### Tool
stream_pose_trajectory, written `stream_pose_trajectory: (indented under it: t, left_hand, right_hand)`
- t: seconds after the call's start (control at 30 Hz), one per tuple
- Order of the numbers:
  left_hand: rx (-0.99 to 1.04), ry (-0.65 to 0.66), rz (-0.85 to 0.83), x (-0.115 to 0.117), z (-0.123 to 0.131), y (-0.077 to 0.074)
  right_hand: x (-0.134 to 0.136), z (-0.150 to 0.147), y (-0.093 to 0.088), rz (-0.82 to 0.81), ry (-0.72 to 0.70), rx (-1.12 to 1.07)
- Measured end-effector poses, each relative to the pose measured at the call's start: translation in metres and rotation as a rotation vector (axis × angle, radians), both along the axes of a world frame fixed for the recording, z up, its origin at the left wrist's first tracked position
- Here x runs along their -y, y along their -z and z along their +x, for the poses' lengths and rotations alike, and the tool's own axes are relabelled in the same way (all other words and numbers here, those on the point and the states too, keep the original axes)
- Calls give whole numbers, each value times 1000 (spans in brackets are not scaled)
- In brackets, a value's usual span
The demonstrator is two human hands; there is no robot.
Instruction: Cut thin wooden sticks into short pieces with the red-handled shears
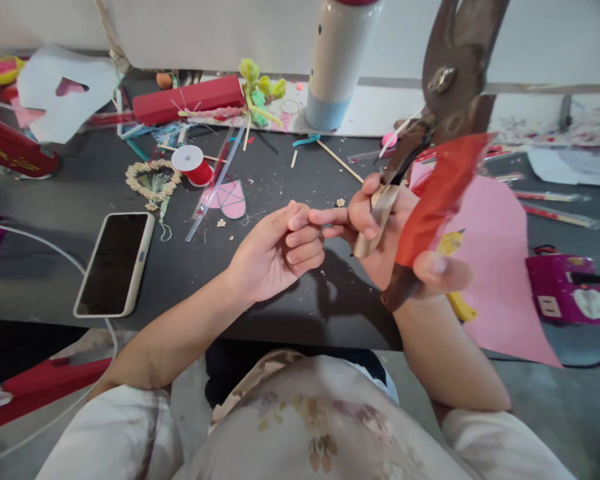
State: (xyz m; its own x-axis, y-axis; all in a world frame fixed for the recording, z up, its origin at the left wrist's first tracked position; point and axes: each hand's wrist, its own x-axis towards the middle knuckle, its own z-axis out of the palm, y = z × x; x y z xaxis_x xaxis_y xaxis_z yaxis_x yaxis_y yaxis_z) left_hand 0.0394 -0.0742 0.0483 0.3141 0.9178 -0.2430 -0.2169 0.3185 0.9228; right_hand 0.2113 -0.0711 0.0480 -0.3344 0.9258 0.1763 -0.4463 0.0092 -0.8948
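My right hand (pixel 375 263) grips a pair of large metal shears (pixel 450 87), its blades pointing up and away from me. One handle is wrapped in red tape (pixel 435 193) and rests by the thumb; the other, with a beige covering (pixel 377 223), lies under curled fingers. My left hand (pixel 280 250) is closed, thumb and forefinger pinched together against the outstretched fingertips of my right hand. Whatever the pinch may hold is too small to make out. Both hands are above the dark table (pixel 190 280).
To the left lie a phone (pixel 114 263), a beaded loop (pixel 153 180) and a red thread spool (pixel 195 165). A tall white bottle (pixel 337 67) stands at the back. Pink paper (pixel 495 267) and a purple box (pixel 573 287) are on the right. Several sticks and scraps lie about.
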Motion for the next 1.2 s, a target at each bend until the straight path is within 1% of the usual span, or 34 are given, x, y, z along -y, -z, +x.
stream_pose_trajectory:
  t: [0.1,0.27,0.4,0.53,0.6,0.7,0.83,0.93,1.07,1.2]
  left_hand:
    - [-33,-30,46,0,2,0]
    - [27,-13,63,0,3,3]
    - [19,-14,56,0,2,4]
    - [25,-6,27,0,2,1]
    - [85,11,-10,0,2,0]
    - [243,27,-125,-1,2,-2]
    - [438,-22,-323,1,2,-6]
    - [564,-58,-404,1,3,-7]
    - [599,-41,-387,1,2,-5]
    - [554,-108,-279,0,1,-3]
  right_hand:
    - [1,-1,0,23,-16,-6]
    - [2,-1,1,1,-41,36]
    - [1,0,3,-3,-45,27]
    - [-2,-1,4,-3,-14,-43]
    - [-2,-1,4,-2,-15,-71]
    - [-3,-1,4,-12,-35,-69]
    - [-2,-2,3,14,-32,-89]
    - [-2,-2,3,-21,-29,-81]
    - [-4,-3,6,-59,-18,-60]
    - [-8,-3,10,-46,18,-63]
